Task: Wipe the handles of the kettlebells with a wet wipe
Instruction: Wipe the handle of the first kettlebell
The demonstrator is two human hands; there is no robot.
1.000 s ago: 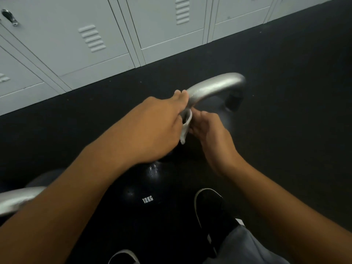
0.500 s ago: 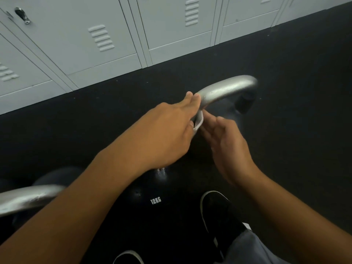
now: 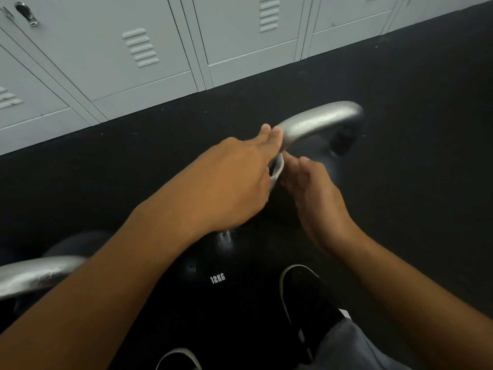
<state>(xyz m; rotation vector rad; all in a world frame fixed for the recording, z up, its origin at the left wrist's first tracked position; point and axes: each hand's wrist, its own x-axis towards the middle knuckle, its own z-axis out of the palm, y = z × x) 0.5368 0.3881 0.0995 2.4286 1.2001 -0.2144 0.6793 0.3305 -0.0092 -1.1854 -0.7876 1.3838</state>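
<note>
In the head view, the left hand (image 3: 229, 180) is reached forward, knuckles up, over the near end of the silver metal handle (image 3: 317, 124) of the black 12KG kettlebell (image 3: 218, 279) on the dark floor (image 3: 426, 129). A white wet wipe (image 3: 276, 170) is pinched against the handle in its grip. The right hand (image 3: 312, 190) is held just beside the wipe, fingers loosely curled; contact cannot be told.

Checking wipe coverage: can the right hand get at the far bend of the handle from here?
Probably yes. The right hand sits beside the wipe, and the handle runs bare and unobstructed to its far bend.
</note>
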